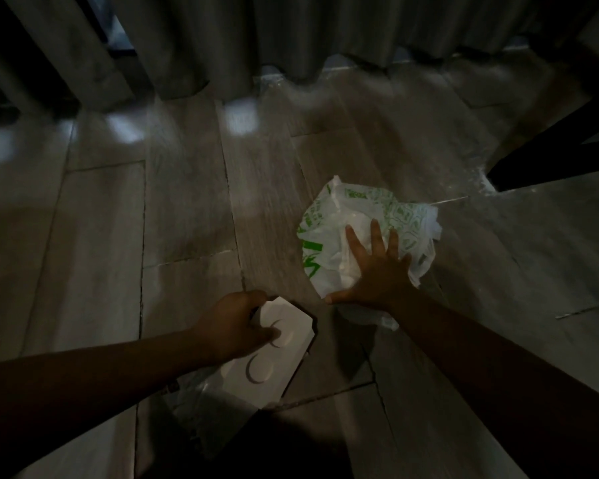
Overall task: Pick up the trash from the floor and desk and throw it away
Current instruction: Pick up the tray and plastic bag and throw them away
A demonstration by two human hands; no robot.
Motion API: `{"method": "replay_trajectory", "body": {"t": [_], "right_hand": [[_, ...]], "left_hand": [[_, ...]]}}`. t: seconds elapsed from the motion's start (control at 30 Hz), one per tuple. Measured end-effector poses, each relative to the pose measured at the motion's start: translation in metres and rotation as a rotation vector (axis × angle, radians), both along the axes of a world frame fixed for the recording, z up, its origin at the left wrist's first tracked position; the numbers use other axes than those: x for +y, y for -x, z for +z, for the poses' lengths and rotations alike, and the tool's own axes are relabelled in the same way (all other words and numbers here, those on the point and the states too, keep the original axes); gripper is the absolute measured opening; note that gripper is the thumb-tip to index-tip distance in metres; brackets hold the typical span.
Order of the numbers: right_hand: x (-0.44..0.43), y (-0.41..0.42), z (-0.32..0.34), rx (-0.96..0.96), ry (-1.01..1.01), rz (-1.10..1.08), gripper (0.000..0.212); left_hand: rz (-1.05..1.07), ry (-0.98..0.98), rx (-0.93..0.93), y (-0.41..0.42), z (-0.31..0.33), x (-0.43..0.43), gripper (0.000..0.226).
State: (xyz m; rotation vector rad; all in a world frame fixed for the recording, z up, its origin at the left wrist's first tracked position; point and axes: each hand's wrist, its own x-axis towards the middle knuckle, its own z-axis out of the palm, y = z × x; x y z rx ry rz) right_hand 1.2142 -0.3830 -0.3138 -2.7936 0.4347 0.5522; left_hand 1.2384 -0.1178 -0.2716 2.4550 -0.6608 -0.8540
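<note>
A crumpled white plastic bag (357, 219) with green print lies on the wooden floor at centre right. My right hand (377, 271) is spread flat over its near part, fingers apart. Lower down, a white cardboard tray (274, 371) with round moulded dents lies on the floor. My left hand (237, 326) is curled around the tray's far left corner, thumb on its top face. A piece of clear plastic (201, 402) shows under the tray's near end.
Grey curtains (222, 39) hang along the far side, touching the floor. A dark furniture leg or frame (547, 153) stands at the right. The room is dim and the floor (187, 202) is laid in wood-look planks.
</note>
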Motion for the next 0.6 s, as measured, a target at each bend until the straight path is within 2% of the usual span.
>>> {"method": "replay_trajectory", "body": {"t": [0.23,0.4,0.6], "right_hand": [[-0.003,-0.005,-0.023,-0.001,0.019,-0.003,0.129],[-0.005,-0.003,-0.033,-0.074,0.057,0.008,0.123],[0.002,0.005,-0.036,-0.28,0.202,0.076,0.092]], "left_hand": [[0.05,0.015,0.037,-0.003,-0.009,0.002,0.038],[0.063,0.004,0.046,-0.006,-0.013,0.004,0.034],[0.049,-0.014,0.032,-0.006,-0.011,0.003,0.035]]}}
